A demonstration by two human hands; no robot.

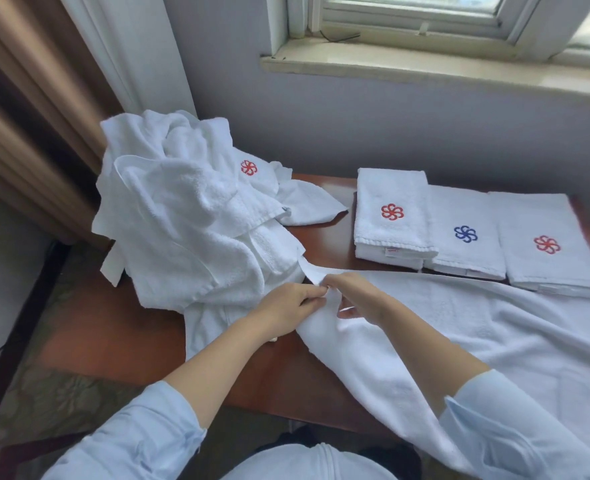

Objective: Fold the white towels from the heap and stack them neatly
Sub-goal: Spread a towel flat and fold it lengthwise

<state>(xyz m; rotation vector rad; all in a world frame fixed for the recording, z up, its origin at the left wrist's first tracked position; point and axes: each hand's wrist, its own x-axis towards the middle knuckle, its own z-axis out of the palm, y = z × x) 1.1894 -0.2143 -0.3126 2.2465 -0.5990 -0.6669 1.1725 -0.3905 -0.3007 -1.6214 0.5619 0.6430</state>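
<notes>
Pale-blue sleeves reach in from six o'clock. At centre, left hand and right hand both pinch one corner of the spread towel, which trails toward four o'clock. The heap sits at ten o'clock on the table, the folded towels at two.

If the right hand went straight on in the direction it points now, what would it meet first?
The right hand points forward and left, so probably the crumpled heap of white towels first, though it might brush the left hand beside it; depth is unclear.
</notes>
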